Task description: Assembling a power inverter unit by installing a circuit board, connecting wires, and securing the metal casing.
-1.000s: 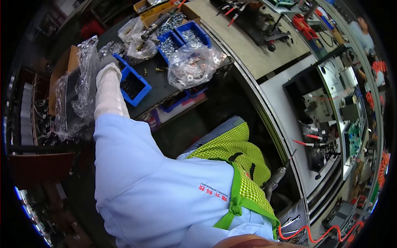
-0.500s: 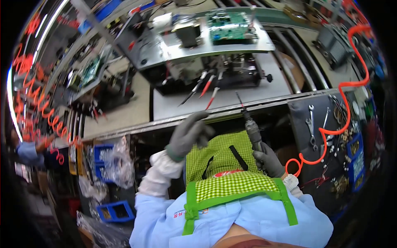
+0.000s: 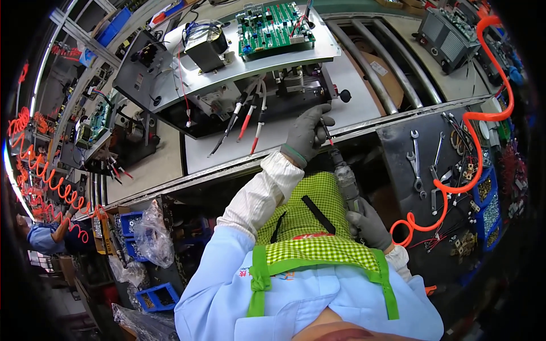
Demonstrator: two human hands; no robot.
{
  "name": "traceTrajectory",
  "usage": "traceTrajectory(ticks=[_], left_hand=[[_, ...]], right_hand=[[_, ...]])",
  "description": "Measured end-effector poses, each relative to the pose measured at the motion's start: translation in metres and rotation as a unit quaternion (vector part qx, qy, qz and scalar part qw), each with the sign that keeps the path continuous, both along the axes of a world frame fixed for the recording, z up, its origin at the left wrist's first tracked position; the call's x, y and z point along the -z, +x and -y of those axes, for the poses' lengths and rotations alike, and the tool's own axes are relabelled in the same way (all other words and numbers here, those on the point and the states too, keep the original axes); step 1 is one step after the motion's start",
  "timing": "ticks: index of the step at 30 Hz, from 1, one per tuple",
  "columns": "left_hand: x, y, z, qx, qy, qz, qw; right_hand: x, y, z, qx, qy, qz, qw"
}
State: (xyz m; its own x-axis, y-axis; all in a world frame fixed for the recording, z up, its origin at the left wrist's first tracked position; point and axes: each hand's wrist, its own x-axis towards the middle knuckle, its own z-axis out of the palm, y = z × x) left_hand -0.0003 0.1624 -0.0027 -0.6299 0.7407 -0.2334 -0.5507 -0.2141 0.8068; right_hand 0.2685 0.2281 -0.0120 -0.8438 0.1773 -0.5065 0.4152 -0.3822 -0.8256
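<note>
A large metal chassis (image 3: 239,74) is lying tilted on the table (image 3: 153,165), carrying a green circuit board (image 3: 276,28) on its pale top plate, a wound transformer (image 3: 206,48) beside the board, and red-tipped and white-tipped cables (image 3: 244,122) dangling from its lower edge.

A powered screwdriver (image 3: 344,176) is standing nearly upright just in front of the table's edge: a slim grey, ribbed barrel with a thin bit pointing up toward the chassis's lower right corner. The right hand (image 3: 369,224), in a grey glove, is wrapping around the lower part of the barrel, clamped on it. The left hand (image 3: 306,135), also gloved in grey, is closing its fingers around the bit near the tip, right beside the chassis.

A coiled orange air hose (image 3: 455,165) is looping over the dark tool panel (image 3: 421,170) on the right, where wrenches (image 3: 416,162) are hanging.

Compared with half a second earlier, the left hand is now gripping the bit instead of hovering open, and the screwdriver is sitting closer to the chassis.
</note>
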Motion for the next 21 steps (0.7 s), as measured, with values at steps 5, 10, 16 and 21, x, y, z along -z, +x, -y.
traceTrajectory(ticks=[5,10,16,21], left_hand=[[0.008,0.002,-0.009,0.006,-0.048,-0.067,0.997],[0.017,0.003,-0.019,0.010,-0.074,-0.091,0.993],[0.033,-0.002,-0.028,0.018,-0.099,-0.140,0.985],[0.036,-0.006,-0.031,0.066,-0.048,-0.277,0.957]], right_hand=[[-0.001,0.006,-0.018,-0.005,0.059,0.025,0.998],[-0.008,0.006,-0.024,-0.007,0.143,0.035,0.989],[0.002,0.007,-0.031,-0.012,0.234,0.042,0.971],[0.004,0.011,-0.037,-0.005,0.020,0.049,0.999]])
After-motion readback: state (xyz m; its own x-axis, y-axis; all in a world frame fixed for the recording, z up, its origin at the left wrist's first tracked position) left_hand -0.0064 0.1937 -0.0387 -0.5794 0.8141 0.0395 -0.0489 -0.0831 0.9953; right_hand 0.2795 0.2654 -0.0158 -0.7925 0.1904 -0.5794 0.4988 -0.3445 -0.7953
